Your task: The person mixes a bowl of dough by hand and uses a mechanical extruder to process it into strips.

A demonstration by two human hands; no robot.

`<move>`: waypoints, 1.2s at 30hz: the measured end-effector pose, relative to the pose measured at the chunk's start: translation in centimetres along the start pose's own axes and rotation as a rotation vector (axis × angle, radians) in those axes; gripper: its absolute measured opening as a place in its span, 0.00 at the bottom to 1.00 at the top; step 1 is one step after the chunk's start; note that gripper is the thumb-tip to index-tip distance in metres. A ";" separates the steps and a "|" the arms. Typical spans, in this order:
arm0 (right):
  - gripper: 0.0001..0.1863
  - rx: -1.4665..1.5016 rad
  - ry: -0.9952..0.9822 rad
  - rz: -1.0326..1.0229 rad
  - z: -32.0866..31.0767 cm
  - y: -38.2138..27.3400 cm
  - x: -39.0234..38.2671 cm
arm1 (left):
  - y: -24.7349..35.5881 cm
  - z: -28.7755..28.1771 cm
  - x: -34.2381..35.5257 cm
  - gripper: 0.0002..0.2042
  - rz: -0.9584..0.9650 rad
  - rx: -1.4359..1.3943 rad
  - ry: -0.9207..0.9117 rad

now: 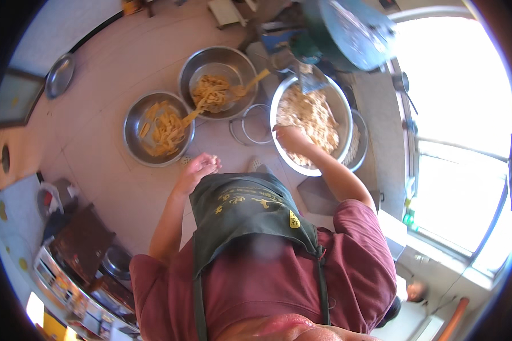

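My right hand (290,139) is at the left inner side of a large pale basin (343,105), over crumbly, floury dough (308,117). Its fingertips are near the rim; whether they grip the rim or dough is hidden. My left hand (202,166) hovers in front of the apron, fingers loosely bent and apart, with pale bits on the fingertips. Beyond it, a steel bowl (132,142) holds flat yellow dough strips (168,133). Another steel bowl (222,55) behind holds more strips (210,92). A strip spans between the bowls; another reaches toward the machine.
A machine with a big blue-green drum (352,34) stands over the basin's far side. Metal rings (250,124) lie on the tiled floor beside the basin. Another bowl (359,139) sits partly under the basin. A bright window (461,136) is on the right; cluttered shelving (79,244) is at left.
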State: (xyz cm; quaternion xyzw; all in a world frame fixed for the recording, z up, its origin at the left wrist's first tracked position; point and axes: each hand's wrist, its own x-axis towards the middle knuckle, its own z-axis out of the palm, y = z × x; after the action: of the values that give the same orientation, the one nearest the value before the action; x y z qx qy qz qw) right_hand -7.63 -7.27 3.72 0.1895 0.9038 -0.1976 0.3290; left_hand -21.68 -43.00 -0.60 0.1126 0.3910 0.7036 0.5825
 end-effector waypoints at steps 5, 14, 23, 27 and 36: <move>0.12 0.148 0.461 0.511 -2.6 18.6 -6.5 | -1.8 10.4 13.4 0.13 0.090 0.655 -0.169; 0.16 0.060 0.416 0.250 2.3 33.9 2.1 | -10.8 18.4 28.0 0.30 0.100 1.860 0.038; 0.15 0.205 0.630 -0.182 -5.8 30.2 -5.3 | -11.1 21.2 28.8 0.38 -0.150 1.878 0.168; 0.18 0.058 0.575 -0.117 -11.8 25.3 -1.3 | -11.1 21.0 29.7 0.35 -0.151 1.771 0.189; 0.21 0.050 0.609 -0.190 -13.4 20.7 7.6 | -8.0 24.1 29.6 0.23 0.128 1.371 0.527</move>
State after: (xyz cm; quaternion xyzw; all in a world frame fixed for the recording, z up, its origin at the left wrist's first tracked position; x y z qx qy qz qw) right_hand -10.22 18.38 3.23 0.1628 0.9692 -0.1840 0.0188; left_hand -9.77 -5.91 1.28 0.3012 0.8628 0.3375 0.2259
